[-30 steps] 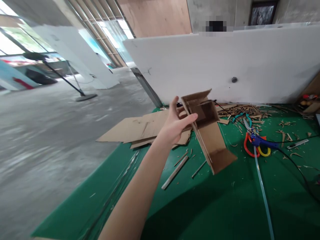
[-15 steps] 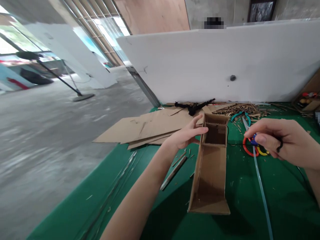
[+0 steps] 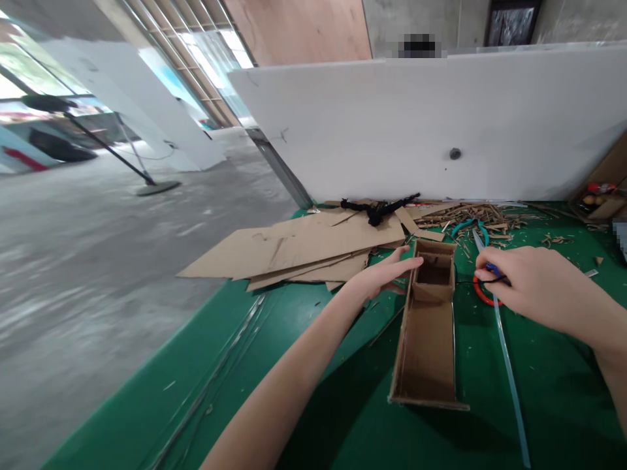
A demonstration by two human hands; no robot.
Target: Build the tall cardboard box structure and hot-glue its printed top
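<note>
A long open cardboard box lies on the green table mat, its far end closed by a small compartment. My left hand is stretched out, fingers straight, with the fingertips against the box's far left rim. My right hand is to the right of the box, fingers curled down over a blue-handled tool with a black cord. That tool lies on red-handled scissors.
Flat cardboard sheets overhang the table's left edge. A black cable bundle and a heap of cardboard scraps lie along the white partition. A clear strip runs toward me. The concrete floor lies left.
The box went from held up and tilted to lying flat on the mat, then slid a little right. My right hand came into view and closed over the blue tool.
</note>
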